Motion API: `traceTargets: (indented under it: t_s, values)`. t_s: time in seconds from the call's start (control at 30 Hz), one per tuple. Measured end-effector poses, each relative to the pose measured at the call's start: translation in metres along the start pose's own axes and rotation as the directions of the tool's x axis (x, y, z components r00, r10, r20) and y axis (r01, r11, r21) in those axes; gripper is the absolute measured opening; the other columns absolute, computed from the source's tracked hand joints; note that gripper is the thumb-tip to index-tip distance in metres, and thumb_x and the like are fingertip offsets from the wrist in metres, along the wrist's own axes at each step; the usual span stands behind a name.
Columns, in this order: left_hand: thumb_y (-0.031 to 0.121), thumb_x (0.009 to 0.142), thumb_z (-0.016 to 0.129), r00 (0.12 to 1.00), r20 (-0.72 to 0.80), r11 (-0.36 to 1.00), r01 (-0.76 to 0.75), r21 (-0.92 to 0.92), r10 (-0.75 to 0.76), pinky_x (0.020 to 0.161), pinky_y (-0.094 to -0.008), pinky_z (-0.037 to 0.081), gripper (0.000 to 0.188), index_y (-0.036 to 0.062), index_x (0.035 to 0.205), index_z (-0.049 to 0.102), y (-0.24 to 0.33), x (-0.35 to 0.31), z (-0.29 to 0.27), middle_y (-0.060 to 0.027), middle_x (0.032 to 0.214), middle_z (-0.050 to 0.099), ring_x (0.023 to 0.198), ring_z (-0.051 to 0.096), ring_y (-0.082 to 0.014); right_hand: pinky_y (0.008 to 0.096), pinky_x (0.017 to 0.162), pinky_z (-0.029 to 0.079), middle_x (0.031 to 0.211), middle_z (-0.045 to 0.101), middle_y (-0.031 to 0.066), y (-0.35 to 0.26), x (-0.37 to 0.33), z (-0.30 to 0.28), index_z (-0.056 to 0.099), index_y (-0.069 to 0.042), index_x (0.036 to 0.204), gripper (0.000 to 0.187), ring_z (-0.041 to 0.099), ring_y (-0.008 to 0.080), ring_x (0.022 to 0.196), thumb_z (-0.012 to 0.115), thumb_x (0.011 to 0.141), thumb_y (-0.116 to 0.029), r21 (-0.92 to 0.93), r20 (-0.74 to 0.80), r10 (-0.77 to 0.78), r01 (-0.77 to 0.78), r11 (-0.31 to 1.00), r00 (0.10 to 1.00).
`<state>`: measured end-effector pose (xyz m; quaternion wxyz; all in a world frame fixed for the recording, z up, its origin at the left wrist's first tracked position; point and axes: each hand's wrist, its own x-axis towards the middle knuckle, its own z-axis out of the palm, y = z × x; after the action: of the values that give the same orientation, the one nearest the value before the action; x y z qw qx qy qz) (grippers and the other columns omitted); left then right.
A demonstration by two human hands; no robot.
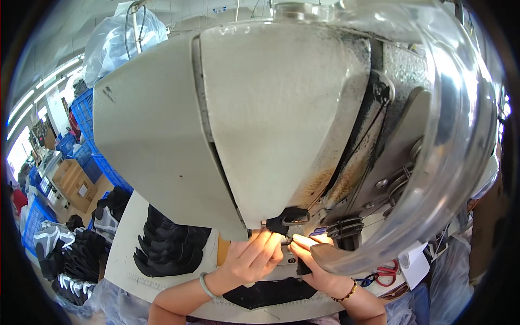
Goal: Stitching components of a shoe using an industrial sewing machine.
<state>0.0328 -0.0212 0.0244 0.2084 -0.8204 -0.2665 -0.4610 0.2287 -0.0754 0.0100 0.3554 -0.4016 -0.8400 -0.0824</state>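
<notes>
A large grey sewing machine [281, 114] fills the middle of the view, and both hands are under its head by the lit needle area. My left hand [252, 257], with a pale bangle at the wrist, has its fingers bunched at a small black fabric piece [277, 224]. My right hand [320, 271], wearing a beaded bracelet, is closed, with dark fabric [303, 266] showing beneath its fingers. The machine head partly hides the fingertips. Another black fabric piece [271, 292] lies flat on the table in front of both hands.
Overlapping black fabric pieces [168, 244] are stacked on the white table [122, 265], left of my left hand. Red-handled scissors [387, 273] lie to the right. A clear curved tube [460, 135] arches down close to my right hand. Shoe uppers [54, 238], blue crates [84, 116] and a cardboard box [75, 184] stand left.
</notes>
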Motion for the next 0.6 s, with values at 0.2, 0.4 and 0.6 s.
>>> traceTargets:
  t_s: [0.2,0.4,0.6]
  values:
    - [0.015,0.078,0.068,0.962,0.236,0.91,0.216,-0.355,-0.136,0.064,-0.0305,0.051,0.028,0.0036,0.103,0.064,-0.032,-0.037,0.003,-0.0122,0.099,0.065,0.084,0.065,-0.0222,0.0449,0.096,0.037,0.128,0.054,0.0124,0.003,-0.016,0.014,0.056,-0.003,0.121,0.067,0.052,0.0279,0.115,0.067,0.055,0.0,0.039,0.147,0.097,-0.104,0.994,0.984]
    - [0.018,0.078,0.074,0.97,0.239,0.936,0.127,-0.329,-0.047,0.056,-0.0253,0.051,0.028,0.0178,0.106,0.068,-0.039,-0.019,-0.006,0.0035,0.076,0.067,0.062,0.062,-0.0096,0.0316,0.078,0.052,0.1,0.066,0.0064,0.001,-0.02,0.023,0.063,-0.002,0.106,0.025,0.064,0.0193,0.091,0.065,0.087,-0.018,-0.531,0.216,-0.067,0.175,0.829,0.974]
    - [0.021,0.078,0.075,0.983,0.184,0.897,0.093,-0.431,-0.013,0.042,-0.0214,0.046,0.039,0.0203,0.115,0.063,-0.045,-0.025,0.007,0.0027,0.071,0.065,0.049,0.058,-0.0085,0.036,0.076,0.052,0.103,0.063,0.0117,0.003,0.0,0.011,0.065,-0.003,0.101,0.033,0.062,0.0242,0.085,0.066,0.068,-0.007,-0.052,-0.18,-0.078,0.07,0.996,0.98]
